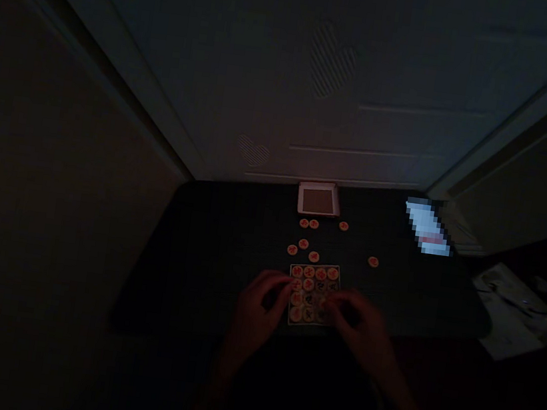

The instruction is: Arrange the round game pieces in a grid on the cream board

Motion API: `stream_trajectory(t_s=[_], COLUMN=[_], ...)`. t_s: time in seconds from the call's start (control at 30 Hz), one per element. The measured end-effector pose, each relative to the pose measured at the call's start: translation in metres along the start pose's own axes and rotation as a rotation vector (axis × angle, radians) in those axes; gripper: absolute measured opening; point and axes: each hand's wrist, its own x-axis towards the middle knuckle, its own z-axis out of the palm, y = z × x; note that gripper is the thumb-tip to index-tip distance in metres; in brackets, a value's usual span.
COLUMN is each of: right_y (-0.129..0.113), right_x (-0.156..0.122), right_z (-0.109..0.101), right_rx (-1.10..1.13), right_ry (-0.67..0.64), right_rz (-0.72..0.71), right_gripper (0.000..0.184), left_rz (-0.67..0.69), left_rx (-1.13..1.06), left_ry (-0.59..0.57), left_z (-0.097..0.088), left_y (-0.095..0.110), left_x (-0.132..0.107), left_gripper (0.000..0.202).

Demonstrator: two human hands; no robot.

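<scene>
A shallow box [316, 265] packed with round xiangqi pieces [309, 272] lies at the near edge of the dark table [226, 259]. Its pieces show red and dark characters. My left hand [261, 301] rests against the box's left side, with its fingertips at the pieces. My right hand [357, 317] reaches over the box's right side and hides several pieces there. Dim light hides whether either hand grips a piece. Several loose pieces [303, 243] lie apart on the table beyond the box.
A small square box lid [318, 199] lies at the table's far edge. A pixelated, glowing phone [426, 226] lies at the far right. Beyond the table's right edge lies a sheet of printed paper [516, 311]. A white door [329, 85] rises behind the table.
</scene>
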Motion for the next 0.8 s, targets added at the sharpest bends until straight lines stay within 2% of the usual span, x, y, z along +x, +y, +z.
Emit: stream_trajectory(t_s=[0.3, 0.7, 0.8], right_y=[-0.008, -0.009, -0.01], right_x=[0.011, 0.013, 0.011], right_z=[0.018, 0.02, 0.017], right_rx=[-0.135, -0.267, -0.265], right_ry=[-0.066, -0.045, -0.068], right_rz=[-0.055, -0.123, -0.191], right_gripper=[0.01, 0.008, 0.009], left_rz=[0.04, 0.057, 0.044], left_rx=[0.033, 0.023, 0.027], left_ry=[-0.056, -0.057, -0.076], left_z=[0.012, 0.015, 0.015], left_y=[-0.026, -0.026, -0.027], left_x=[-0.01, -0.014, -0.014], left_gripper=[0.016, 0.017, 0.017])
